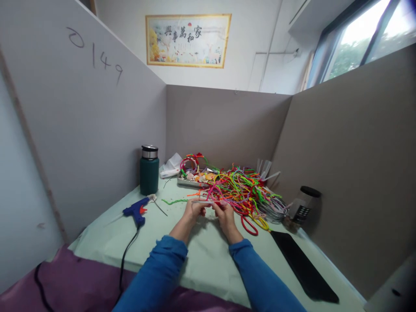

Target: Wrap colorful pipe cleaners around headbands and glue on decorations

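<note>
1. The whole scene is carried by a cloth-covered table [208,277], enclosed by grey partitions [224,125].
2. Beyond the hands and to their right, much of the far side is taken up by a tangled pile of coloured stems [240,186]; a red loop [249,234] is laid just beside the right hand.
3. At the right, a long black flat object [302,264] is laid slantwise, well apart from the hands.
4. At the left, a dark green bottle [149,175] is stood upright, and a blue glue gun [138,216] is laid on its side, its nozzle turned leftward.
5. Above the table, the left hand [194,211] and the right hand [225,216] are brought close together, fingers bent inward. A pale strand appears to be pinched by the fingertips of both; neither hand is seen to be free.
6. The pale strand [204,202] is held at the far edge of the hands, spanning the gap between them. Both hands are about equally near, one toward each end. Its long axis is set left to right, nearly level and crosswise to the forearms. Its ends are partly hidden by fingers, so no leading tip can be made out.
</note>
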The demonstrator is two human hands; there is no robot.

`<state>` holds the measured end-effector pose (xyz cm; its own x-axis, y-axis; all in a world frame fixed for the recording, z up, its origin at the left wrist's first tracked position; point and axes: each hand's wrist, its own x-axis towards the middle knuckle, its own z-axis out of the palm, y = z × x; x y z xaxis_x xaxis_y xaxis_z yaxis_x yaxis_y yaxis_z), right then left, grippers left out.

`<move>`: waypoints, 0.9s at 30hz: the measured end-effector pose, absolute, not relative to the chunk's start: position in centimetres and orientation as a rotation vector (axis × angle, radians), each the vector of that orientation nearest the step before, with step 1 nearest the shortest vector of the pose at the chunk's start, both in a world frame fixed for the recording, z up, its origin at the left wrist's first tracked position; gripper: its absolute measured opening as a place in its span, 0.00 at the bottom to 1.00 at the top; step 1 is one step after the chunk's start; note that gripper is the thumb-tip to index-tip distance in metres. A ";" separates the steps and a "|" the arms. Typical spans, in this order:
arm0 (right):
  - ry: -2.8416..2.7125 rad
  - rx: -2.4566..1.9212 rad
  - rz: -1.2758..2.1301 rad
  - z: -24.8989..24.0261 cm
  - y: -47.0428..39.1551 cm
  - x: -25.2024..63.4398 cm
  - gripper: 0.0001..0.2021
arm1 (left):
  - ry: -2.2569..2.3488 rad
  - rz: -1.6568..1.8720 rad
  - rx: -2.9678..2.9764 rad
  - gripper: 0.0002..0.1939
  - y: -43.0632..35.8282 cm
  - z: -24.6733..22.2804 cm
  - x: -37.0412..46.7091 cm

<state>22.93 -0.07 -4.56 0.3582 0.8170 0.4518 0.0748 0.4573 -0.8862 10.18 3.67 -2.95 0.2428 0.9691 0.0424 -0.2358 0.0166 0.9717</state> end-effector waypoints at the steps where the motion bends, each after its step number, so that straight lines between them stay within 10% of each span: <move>1: -1.109 -1.016 0.610 -4.6 -0.1 23.0 0.16 | 0.831 1.140 1.155 0.12 3.6 -2.9 10.2; 27: -1.051 -0.999 0.735 -4.8 0.1 23.3 0.17 | 0.783 1.187 1.293 0.24 3.5 -3.1 10.9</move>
<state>23.33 0.09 -4.78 0.3436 0.8707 0.3519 -0.0326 0.3856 -0.9221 10.92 3.52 -3.12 0.2642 0.9483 0.1757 -0.2117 -0.1207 0.9699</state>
